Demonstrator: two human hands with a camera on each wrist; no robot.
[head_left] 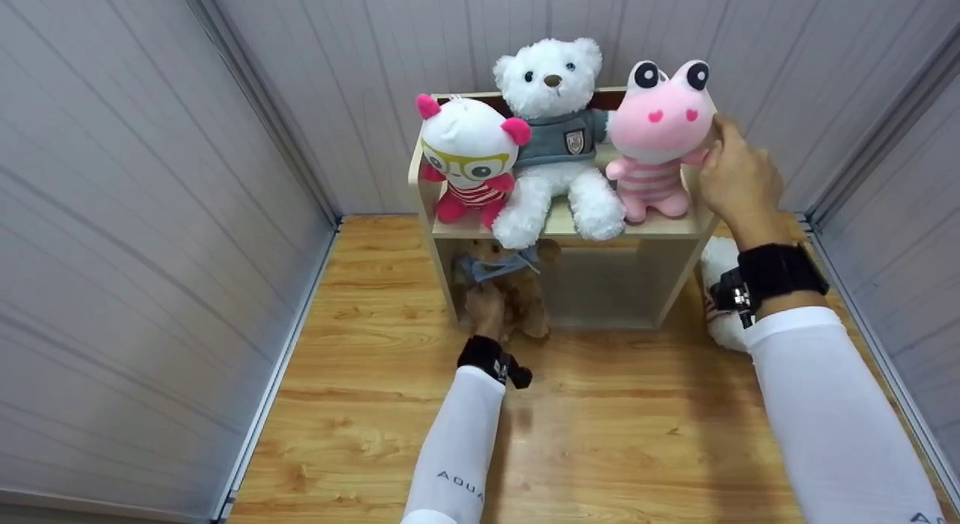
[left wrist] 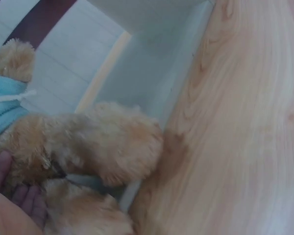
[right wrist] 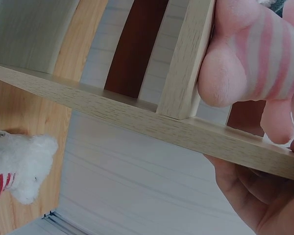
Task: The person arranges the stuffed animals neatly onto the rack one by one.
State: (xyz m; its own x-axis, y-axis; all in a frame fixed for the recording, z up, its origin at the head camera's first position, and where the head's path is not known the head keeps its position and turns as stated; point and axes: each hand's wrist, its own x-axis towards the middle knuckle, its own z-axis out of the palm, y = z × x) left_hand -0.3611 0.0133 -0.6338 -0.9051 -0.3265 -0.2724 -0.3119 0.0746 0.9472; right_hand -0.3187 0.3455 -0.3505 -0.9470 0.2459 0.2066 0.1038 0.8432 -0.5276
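A brown teddy bear (head_left: 528, 297) with a light blue garment sits in the left part of the shelf's lower compartment. My left hand (head_left: 486, 308) holds it low on the body, fingers against the fur (left wrist: 19, 161) in the left wrist view. My right hand (head_left: 741, 180) grips the right side panel (right wrist: 137, 122) of the small wooden shelf, fingers on its outer face. Just inside that panel, on the upper board, sits a pink frog plush (head_left: 660, 126) with a striped body.
On the upper board, a white bear (head_left: 555, 145) in a grey-green sweater sits mid-shelf, with a panda plush (head_left: 469, 160) to its left. Another white plush (right wrist: 27, 166) with red stripes lies on the floor right of the shelf. Panel walls (head_left: 150, 171) enclose the wooden floor (head_left: 360, 374).
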